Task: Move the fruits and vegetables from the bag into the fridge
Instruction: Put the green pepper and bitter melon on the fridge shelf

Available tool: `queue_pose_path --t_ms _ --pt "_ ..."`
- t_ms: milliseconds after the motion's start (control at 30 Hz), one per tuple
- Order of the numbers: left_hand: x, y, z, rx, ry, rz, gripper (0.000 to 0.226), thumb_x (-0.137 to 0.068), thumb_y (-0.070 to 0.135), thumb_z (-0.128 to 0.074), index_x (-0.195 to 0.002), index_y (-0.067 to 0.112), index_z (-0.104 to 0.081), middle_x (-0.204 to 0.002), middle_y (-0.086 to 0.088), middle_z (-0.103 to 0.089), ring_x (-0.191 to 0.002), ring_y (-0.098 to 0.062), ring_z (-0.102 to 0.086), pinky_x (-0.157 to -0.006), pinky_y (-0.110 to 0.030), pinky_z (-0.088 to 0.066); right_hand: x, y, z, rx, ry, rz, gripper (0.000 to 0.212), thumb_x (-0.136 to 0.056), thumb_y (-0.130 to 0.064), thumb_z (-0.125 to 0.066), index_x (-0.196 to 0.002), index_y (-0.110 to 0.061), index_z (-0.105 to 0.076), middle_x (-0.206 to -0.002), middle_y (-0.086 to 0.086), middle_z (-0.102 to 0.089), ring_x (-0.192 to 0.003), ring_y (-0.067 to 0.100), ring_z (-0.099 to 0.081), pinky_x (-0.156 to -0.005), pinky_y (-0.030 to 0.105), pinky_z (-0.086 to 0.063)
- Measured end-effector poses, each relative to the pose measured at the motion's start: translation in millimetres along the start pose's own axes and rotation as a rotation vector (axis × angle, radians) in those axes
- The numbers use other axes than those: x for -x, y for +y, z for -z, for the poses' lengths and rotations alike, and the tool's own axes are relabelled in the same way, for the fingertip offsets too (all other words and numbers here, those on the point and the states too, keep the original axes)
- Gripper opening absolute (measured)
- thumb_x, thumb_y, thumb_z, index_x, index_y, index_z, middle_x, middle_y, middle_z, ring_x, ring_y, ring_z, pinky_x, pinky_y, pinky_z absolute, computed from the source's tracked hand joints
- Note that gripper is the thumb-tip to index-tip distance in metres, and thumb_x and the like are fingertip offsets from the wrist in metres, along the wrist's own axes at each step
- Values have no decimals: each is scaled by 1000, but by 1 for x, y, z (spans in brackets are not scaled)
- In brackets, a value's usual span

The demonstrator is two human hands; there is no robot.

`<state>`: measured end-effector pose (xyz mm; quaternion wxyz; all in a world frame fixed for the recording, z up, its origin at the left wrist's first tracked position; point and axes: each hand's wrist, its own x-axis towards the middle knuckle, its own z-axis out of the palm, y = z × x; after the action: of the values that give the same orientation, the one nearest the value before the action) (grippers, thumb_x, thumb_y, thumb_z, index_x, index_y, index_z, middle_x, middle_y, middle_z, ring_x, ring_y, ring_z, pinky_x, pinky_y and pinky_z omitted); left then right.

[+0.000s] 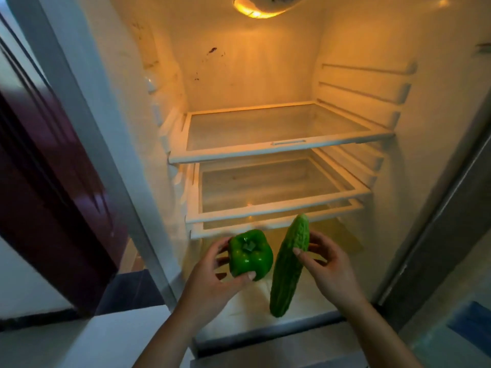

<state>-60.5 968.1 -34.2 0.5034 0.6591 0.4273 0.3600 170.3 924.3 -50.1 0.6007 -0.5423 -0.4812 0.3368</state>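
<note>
Warm yellow light fills the open fridge [438,155], which takes up most of the frame, with its white floor [239,309] at lower centre.

Nearest, both forearms reach in from the bottom edge. The left hand [212,277] grips a green bell pepper [251,254]. Its thumb lies on the lower front and its fingers curl round the left side. The pepper is glossy, deep green and lobed, with its short stem turned up toward the camera. Just right of it, not touching, the right hand [329,269] pinches a bitter gourd [289,264] near its upper half, thumb in front and fingers behind. The gourd is long, paler green and bumpy, and stands nearly upright with its top leaning right. Its lower end hangs over the fridge floor.

Both vegetables are held at the mouth of the bottom compartment, in front of the lowest shelf rim [239,231], and the gourd's tip overlaps that rim. Just above sits the middle glass shelf [265,211], with a broader gap up to the top glass shelf [265,152]. More open room rises from there to the lamp [263,6] at the top centre. Moulded shelf rails line both side walls. A dark red door [53,195] stands at the left of the frame.
</note>
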Motion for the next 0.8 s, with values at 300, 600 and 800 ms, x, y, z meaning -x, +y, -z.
queue_pose_path --t_ms 300,600,800 --pt "-30 39 6 -20 47 -134 63 -61 42 -81 -114 52 -48 -115 29 -57 -108 1 -57 -89 -30 -51 -31 -33 14 53 -60 125 46 -72 -40 -75 -115 -30 -59 -110 -10 -65 -103 8 -61 -77 23 -54" --pt "-38 78 8 -79 156 -294 62 -63 40 -82 -106 67 -47 -111 36 -57 -106 6 -57 -82 -18 -52 -64 -74 26 95 -83 231 54 -70 -52 -67 -117 -27 -60 -107 -5 -67 -100 7 -63 -77 26 -55" --pt "-48 119 16 -72 232 -419 67 -56 47 -73 -119 46 -48 -122 13 -58 -110 -12 -60 -83 -33 -56 -83 -102 31 45 -97 279 41 -75 -36 -69 -114 -26 -62 -103 -3 -68 -96 10 -64 -73 22 -54"
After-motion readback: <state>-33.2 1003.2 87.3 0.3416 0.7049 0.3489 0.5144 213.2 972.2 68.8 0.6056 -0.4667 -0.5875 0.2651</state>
